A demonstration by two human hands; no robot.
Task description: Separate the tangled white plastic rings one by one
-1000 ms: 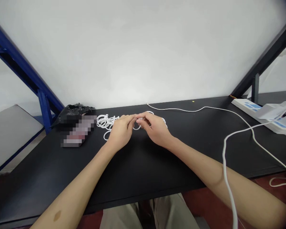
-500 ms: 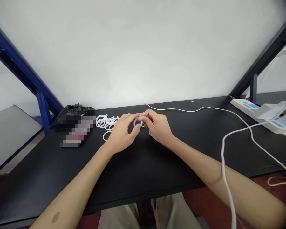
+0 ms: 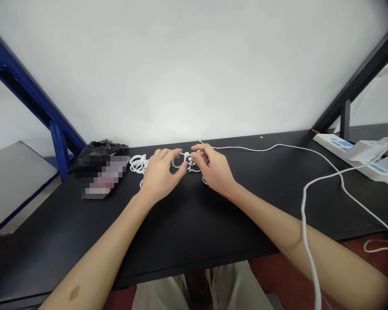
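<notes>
Both of my hands meet at the far middle of a black table (image 3: pixel 187 224). My left hand (image 3: pixel 160 174) curls its thumb and fingers round a small white ring (image 3: pixel 177 160) held just above the tabletop. My right hand (image 3: pixel 213 170) pinches the same ring from the right side. A heap of several more white rings (image 3: pixel 139 164) lies on the table just left of my left hand. A few further rings show under my right hand, mostly hidden by it.
A blurred dark object (image 3: pixel 103 176) and a black bag (image 3: pixel 100 148) lie at the left. A white cable (image 3: pixel 305 206) runs across the right side to a white power strip (image 3: pixel 358 157). Blue and black frame legs stand at both ends.
Both hands have shifted slightly away from me, toward the wall. The ring between them now shows more plainly, and my left fingers have spread a little around it.
</notes>
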